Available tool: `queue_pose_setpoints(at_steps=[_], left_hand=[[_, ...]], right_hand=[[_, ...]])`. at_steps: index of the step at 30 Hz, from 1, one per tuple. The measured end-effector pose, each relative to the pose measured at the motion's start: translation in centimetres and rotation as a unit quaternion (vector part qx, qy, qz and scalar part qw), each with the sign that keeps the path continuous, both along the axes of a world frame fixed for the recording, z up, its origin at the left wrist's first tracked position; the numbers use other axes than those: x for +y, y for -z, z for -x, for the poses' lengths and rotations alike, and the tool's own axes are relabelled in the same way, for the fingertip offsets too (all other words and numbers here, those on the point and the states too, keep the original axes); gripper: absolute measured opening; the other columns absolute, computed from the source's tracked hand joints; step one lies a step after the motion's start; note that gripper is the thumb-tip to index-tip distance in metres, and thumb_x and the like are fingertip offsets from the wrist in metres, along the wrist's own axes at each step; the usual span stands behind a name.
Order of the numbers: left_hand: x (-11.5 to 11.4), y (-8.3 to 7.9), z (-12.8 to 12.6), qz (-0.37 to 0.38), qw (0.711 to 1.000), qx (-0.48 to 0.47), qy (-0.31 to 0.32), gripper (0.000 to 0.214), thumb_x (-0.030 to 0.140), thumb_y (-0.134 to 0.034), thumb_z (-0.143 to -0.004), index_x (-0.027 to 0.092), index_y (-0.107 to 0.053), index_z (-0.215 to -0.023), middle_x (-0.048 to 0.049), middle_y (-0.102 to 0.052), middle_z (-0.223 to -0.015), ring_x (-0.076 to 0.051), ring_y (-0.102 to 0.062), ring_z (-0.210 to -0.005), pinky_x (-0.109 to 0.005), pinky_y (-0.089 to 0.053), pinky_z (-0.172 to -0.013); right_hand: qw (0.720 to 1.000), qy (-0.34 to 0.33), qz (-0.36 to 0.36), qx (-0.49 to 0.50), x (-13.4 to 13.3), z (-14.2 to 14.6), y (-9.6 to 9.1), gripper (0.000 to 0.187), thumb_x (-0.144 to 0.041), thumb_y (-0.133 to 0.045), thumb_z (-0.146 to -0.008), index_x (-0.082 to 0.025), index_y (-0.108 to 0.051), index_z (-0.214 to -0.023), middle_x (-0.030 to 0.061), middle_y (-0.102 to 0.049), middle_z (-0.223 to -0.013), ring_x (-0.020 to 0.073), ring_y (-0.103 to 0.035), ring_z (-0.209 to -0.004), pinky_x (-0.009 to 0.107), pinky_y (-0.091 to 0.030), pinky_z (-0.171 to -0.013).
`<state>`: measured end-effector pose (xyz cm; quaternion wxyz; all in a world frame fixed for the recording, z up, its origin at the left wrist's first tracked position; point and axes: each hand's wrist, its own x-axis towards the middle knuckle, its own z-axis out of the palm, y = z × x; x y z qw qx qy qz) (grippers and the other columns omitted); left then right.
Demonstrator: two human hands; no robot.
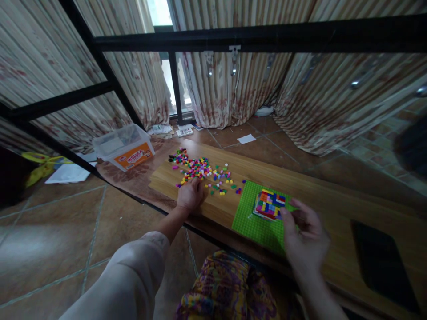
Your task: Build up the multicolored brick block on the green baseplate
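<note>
My left hand [191,194] rests at the near edge of a pile of small colourful toy bricks [196,168]. Its fingers are curled down and closed, and whatever they hold is hidden. Over the right side of a green studded baseplate [248,222] is my right hand [307,233], slightly blurred. Its thumb and bent fingers are apart, and I see nothing between them. Just left of its thumb, a low block of stacked bricks [269,204] stands on the baseplate, with a multicoloured top and paler lower layers.
Loose bricks [220,184] lie between pile and baseplate on the wooden board [213,213]. A clear plastic tub [123,144] with an orange label stands at the left. A dark flat object [383,262] lies at the right. A black metal bar [253,41] crosses above.
</note>
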<state>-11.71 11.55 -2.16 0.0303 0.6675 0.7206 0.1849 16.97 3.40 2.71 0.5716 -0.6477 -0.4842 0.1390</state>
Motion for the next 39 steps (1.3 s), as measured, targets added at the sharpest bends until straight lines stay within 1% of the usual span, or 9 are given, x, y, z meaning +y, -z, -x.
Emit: queue_pose_setpoints(at_steps=[3,5,7,12,17,26,30,35,39], left_hand=[[0.0,0.0,0.0,-0.004,1.0,-0.004,0.001,0.021,0.03,-0.042,-0.095,0.022,-0.061,-0.089,-0.0064,-0.071,-0.093,-0.019,-0.067,-0.086,-0.027,-0.042,-0.071],[0.0,-0.1,0.0,-0.001,1.0,-0.005,0.0,0.021,0.03,-0.043,-0.095,0.022,-0.061,-0.09,-0.0064,-0.071,-0.095,-0.02,-0.067,-0.087,-0.028,-0.042,-0.071],[0.0,-0.2,-0.1,0.011,1.0,-0.002,-0.004,0.021,0.03,-0.043,-0.095,0.022,-0.061,-0.091,-0.0065,-0.071,-0.097,-0.02,-0.067,-0.087,-0.028,-0.042,-0.071],[0.0,-0.5,-0.2,0.045,0.999,0.005,-0.009,0.021,0.03,-0.042,-0.095,0.021,-0.061,-0.094,-0.0068,-0.071,-0.1,-0.019,-0.066,-0.087,-0.027,-0.042,-0.071],[-0.1,-0.6,-0.3,0.041,0.999,-0.001,-0.004,0.022,0.028,-0.041,-0.096,0.021,-0.061,-0.092,-0.0064,-0.07,-0.098,-0.019,-0.065,-0.086,-0.027,-0.041,-0.071],[-0.1,-0.3,-0.1,0.029,0.999,-0.014,-0.001,0.02,0.029,-0.043,-0.095,0.021,-0.061,-0.09,-0.0061,-0.07,-0.095,-0.018,-0.065,-0.085,-0.027,-0.04,-0.07],[0.0,-0.2,0.0,0.017,1.0,-0.014,-0.004,0.019,0.029,-0.044,-0.095,0.022,-0.061,-0.089,-0.0057,-0.07,-0.095,-0.018,-0.065,-0.084,-0.027,-0.039,-0.069],[0.1,0.0,0.1,0.006,1.0,-0.002,0.0,0.02,0.029,-0.044,-0.095,0.021,-0.061,-0.088,-0.0055,-0.071,-0.092,-0.018,-0.066,-0.082,-0.027,-0.038,-0.067],[0.2,0.0,0.3,0.003,1.0,0.009,-0.001,0.022,0.031,-0.044,-0.094,0.021,-0.062,-0.088,-0.0058,-0.071,-0.091,-0.018,-0.066,-0.081,-0.027,-0.037,-0.064]], right_hand=[[0.99,-0.137,-0.033,-0.03,-0.8,2.6,-0.8,0.021,-0.034,-0.062,-0.088,-0.024,-0.07,-0.105,0.0051,-0.068,-0.103,0.0173,-0.065,-0.088,0.032,-0.052,-0.08],[0.972,-0.221,-0.014,-0.078,-0.7,4.6,-0.4,0.021,-0.029,-0.058,-0.09,-0.025,-0.068,-0.108,0.0043,-0.068,-0.101,0.0165,-0.065,-0.087,0.031,-0.053,-0.079],[0.96,-0.253,0.005,-0.123,0.1,6.3,0.7,0.023,-0.027,-0.053,-0.092,-0.023,-0.067,-0.11,0.0054,-0.068,-0.1,0.0169,-0.065,-0.084,0.032,-0.053,-0.079],[0.945,-0.228,0.032,-0.232,4.1,8.9,3.6,0.031,-0.014,-0.043,-0.089,-0.017,-0.067,-0.109,0.0102,-0.067,-0.101,0.0222,-0.063,-0.095,0.036,-0.051,-0.085],[0.916,-0.254,0.082,-0.301,7.5,9.6,4.7,0.038,-0.007,-0.043,-0.087,-0.019,-0.068,-0.112,0.0086,-0.066,-0.1,0.0204,-0.061,-0.091,0.031,-0.046,-0.085],[0.908,-0.275,0.092,-0.303,8.7,10.4,5.7,0.027,-0.008,-0.048,-0.086,-0.018,-0.072,-0.09,0.0092,-0.065,-0.09,0.0214,-0.06,-0.085,0.032,-0.046,-0.081],[0.924,-0.25,0.079,-0.279,6.9,10.2,4.5,0.022,-0.014,-0.048,-0.09,-0.018,-0.07,-0.091,0.0092,-0.066,-0.092,0.0215,-0.062,-0.088,0.033,-0.048,-0.082],[0.948,-0.286,0.003,-0.142,1.1,8.7,3.0,0.023,-0.018,-0.047,-0.095,-0.022,-0.067,-0.105,0.0054,-0.069,-0.097,0.0168,-0.065,-0.091,0.03,-0.052,-0.082],[0.961,-0.258,0.026,-0.1,-3.0,5.9,2.7,0.017,-0.021,-0.053,-0.094,-0.024,-0.069,-0.097,0.002,-0.07,-0.091,0.0145,-0.067,-0.084,0.027,-0.053,-0.076]])
